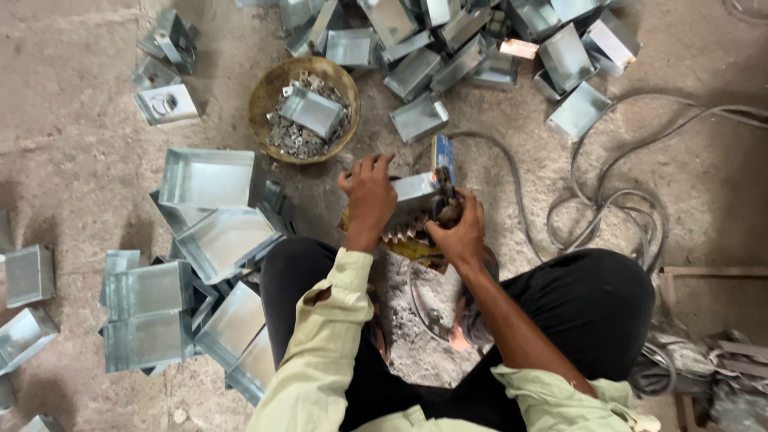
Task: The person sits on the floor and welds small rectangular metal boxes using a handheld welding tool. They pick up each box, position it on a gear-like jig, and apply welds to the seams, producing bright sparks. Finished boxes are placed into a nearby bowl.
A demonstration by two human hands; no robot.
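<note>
Beside the left hand, a basket holds metal scraps.

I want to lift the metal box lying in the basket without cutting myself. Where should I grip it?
Grip the metal box across its two long side walls, coming straight down from above. It lies loose and slightly tilted on the scrap pieces in the round basket, so its sides are free, while its thin open edges look sharp.

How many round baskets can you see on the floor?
1. The round woven basket sits on the floor above the person's left hand, holding small metal scraps and one shiny metal box. No other shows.
</note>
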